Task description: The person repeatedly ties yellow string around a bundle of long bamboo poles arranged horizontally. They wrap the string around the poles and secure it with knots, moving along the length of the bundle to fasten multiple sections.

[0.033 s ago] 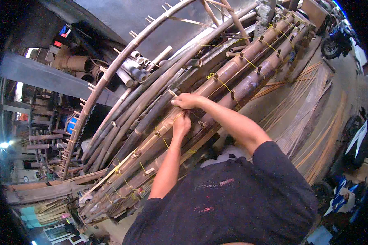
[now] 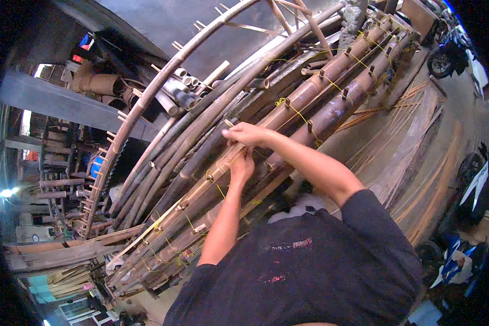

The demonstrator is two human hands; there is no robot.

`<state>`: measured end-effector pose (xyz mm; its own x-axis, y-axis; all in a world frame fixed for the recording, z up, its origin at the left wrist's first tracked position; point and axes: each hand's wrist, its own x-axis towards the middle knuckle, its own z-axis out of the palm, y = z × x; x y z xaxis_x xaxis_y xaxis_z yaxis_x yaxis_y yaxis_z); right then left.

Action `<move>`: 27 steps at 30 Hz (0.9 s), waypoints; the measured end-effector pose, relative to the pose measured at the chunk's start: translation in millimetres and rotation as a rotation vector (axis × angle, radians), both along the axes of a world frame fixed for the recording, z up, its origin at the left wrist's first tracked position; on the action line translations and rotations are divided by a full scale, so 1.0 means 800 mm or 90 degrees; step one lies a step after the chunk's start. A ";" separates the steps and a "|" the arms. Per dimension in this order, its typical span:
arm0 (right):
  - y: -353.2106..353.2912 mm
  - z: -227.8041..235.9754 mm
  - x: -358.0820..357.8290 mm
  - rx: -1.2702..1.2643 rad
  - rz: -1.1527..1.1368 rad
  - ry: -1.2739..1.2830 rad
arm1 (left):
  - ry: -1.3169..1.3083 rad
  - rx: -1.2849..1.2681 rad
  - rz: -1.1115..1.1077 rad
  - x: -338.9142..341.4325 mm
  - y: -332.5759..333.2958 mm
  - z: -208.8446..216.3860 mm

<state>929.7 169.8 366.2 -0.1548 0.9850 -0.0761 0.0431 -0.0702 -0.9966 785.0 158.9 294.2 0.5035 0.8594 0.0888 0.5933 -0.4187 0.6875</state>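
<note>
Fingers of right hand [image 2: 246,134] and left hand [image 2: 241,169] curl, their closure and hold unclear, probably braced against the pole [image 2: 277,114] beneath for steadiness.

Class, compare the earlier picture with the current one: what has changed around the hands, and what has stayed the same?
The right hand has shifted slightly to the left in the picture. Nothing is visibly picked up or let go. The left hand stays almost where it was, and the bamboo pole and yellow string look unchanged.
</note>
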 end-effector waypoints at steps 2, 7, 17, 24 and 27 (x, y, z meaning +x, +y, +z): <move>-0.049 0.061 0.003 0.028 -0.040 0.129 | 0.047 0.073 -0.024 -0.018 -0.008 -0.006; -0.206 -0.059 -0.006 0.142 0.155 -0.272 | 0.050 0.046 0.074 0.023 -0.015 0.035; -0.208 -0.079 -0.037 0.224 0.072 -0.508 | 0.108 0.223 0.098 0.030 0.160 -0.047; -0.244 -0.099 -0.170 -0.050 0.039 -0.420 | -0.151 0.117 0.016 0.062 0.122 0.093; -0.262 -0.128 -0.236 -0.042 0.123 -0.421 | -0.066 0.145 0.081 0.070 0.142 0.068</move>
<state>740.8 -39.6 263.7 -0.2275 0.9345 -0.2739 0.6577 -0.0600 -0.7509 840.9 272.8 348.7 0.3707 0.8674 0.3318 0.5825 -0.4955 0.6443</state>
